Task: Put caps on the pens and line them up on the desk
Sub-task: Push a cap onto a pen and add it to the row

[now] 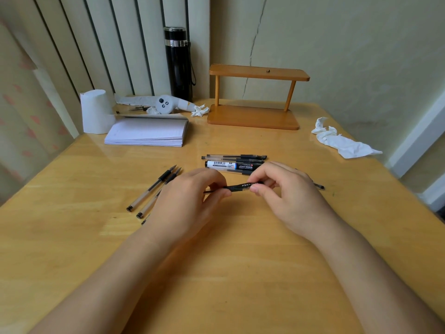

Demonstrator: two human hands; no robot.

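Observation:
A black-gripped pen (237, 188) is held level between both hands above the wooden desk (240, 249). My left hand (190, 201) pinches its left end and my right hand (286, 191) pinches its right part. Behind the hands, several capped pens (234, 160) lie side by side, pointing left to right. Two uncapped pens (154, 189) lie at an angle left of my left hand, with a third mostly hidden under it. Another dark pen end (319, 186) sticks out to the right of my right hand.
A stack of paper (147, 132) and a white paper roll (95, 112) sit at the back left. A black flask (179, 63), a wooden rack (255, 100), a white controller (166, 104) and crumpled tissues (342, 141) stand further back and right.

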